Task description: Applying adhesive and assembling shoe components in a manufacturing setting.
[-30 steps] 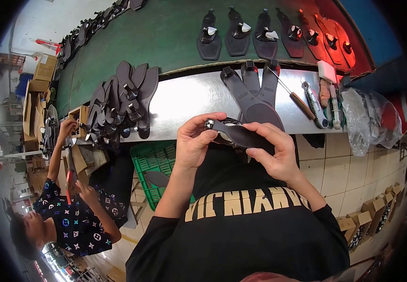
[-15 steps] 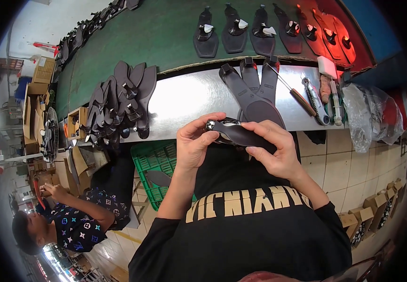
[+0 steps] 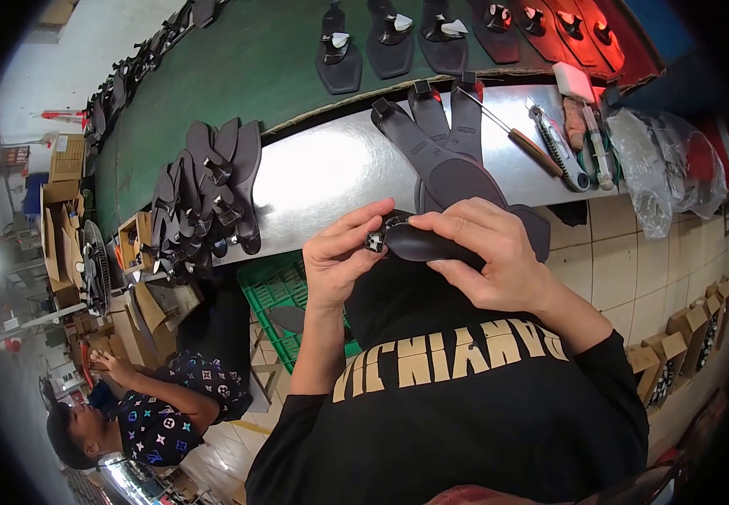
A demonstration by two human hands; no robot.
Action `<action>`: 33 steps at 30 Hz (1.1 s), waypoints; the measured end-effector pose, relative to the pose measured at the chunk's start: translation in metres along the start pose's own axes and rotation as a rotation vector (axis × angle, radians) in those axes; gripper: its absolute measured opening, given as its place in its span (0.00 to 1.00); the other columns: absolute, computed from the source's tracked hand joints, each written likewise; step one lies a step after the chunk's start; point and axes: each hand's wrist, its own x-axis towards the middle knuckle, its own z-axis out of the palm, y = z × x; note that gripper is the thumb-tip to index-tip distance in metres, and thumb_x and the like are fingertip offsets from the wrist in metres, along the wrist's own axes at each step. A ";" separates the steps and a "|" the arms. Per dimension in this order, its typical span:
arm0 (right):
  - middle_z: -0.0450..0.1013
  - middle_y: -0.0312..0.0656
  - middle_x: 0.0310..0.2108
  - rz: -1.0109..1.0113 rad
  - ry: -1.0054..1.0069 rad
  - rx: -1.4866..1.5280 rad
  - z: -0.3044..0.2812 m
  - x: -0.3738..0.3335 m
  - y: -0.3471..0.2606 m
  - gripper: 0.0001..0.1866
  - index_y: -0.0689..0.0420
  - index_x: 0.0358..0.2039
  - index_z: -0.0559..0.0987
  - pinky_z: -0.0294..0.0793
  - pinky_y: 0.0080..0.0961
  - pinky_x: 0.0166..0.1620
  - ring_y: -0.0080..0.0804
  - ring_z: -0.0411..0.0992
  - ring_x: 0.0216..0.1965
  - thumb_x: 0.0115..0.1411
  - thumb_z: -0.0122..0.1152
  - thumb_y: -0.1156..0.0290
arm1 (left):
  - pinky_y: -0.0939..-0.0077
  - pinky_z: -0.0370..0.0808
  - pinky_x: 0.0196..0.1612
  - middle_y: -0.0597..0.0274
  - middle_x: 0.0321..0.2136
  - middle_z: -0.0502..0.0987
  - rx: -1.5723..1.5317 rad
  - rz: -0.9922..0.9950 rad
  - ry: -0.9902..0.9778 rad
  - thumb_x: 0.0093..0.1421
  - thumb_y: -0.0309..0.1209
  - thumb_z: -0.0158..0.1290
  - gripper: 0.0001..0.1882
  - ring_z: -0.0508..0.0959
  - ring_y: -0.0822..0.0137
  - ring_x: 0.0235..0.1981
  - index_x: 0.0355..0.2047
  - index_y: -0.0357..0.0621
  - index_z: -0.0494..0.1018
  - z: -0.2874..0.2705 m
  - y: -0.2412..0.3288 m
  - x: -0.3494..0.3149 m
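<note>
Above my lap, in front of the bench edge, both hands hold a black heeled sandal [image 3: 425, 243]. The fingers and thumb of my left hand [image 3: 336, 257] close round its left end, beside a shiny dark squarish piece. My right hand [image 3: 492, 259] grips the sole from the right, fingers on top and thumb below. Just beyond, several black sandals [image 3: 463, 181] lie fanned out on the steel bench top [image 3: 322, 168], their heels pointing away from me. Part of the held sandal is hidden by my fingers.
A heap of black sandals [image 3: 217, 189] lies at the left. More sandals [image 3: 392, 46] line the green table [image 3: 280, 50]. At right are a wooden-handled tool [image 3: 537, 153], a cutter knife [image 3: 554, 147], a syringe [image 3: 600, 151] and a plastic bag [image 3: 659, 168]. A green crate [image 3: 267, 295] stands below; a co-worker [image 3: 154, 412] is at left.
The sandal has turned in my hands, so the squarish piece at its left end faces me and the opening seen before is mostly hidden. The whole view has shifted slightly.
</note>
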 end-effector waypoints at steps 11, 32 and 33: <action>0.73 0.43 0.30 0.007 -0.054 -0.118 0.004 -0.007 0.004 0.26 0.59 0.48 0.77 0.71 0.31 0.35 0.41 0.73 0.31 0.44 0.66 0.78 | 0.74 0.73 0.49 0.37 0.53 0.72 0.201 0.001 -0.166 0.47 0.10 0.51 0.24 0.74 0.58 0.54 0.47 0.33 0.77 0.003 0.006 0.001; 0.67 0.41 0.31 0.146 -0.200 0.059 0.011 -0.012 0.024 0.13 0.53 0.34 0.80 0.68 0.33 0.39 0.40 0.70 0.36 0.45 0.68 0.74 | 0.80 0.82 0.37 0.47 0.53 0.72 0.072 -0.395 0.139 0.57 0.13 0.46 0.24 0.78 0.66 0.46 0.54 0.36 0.71 0.026 -0.001 -0.009; 0.67 0.41 0.31 0.186 -0.184 0.102 0.013 -0.014 0.023 0.13 0.52 0.33 0.79 0.68 0.33 0.39 0.40 0.70 0.36 0.45 0.69 0.73 | 0.81 0.82 0.36 0.47 0.52 0.73 0.066 -0.399 0.155 0.57 0.13 0.46 0.23 0.78 0.66 0.46 0.54 0.35 0.71 0.027 -0.002 -0.008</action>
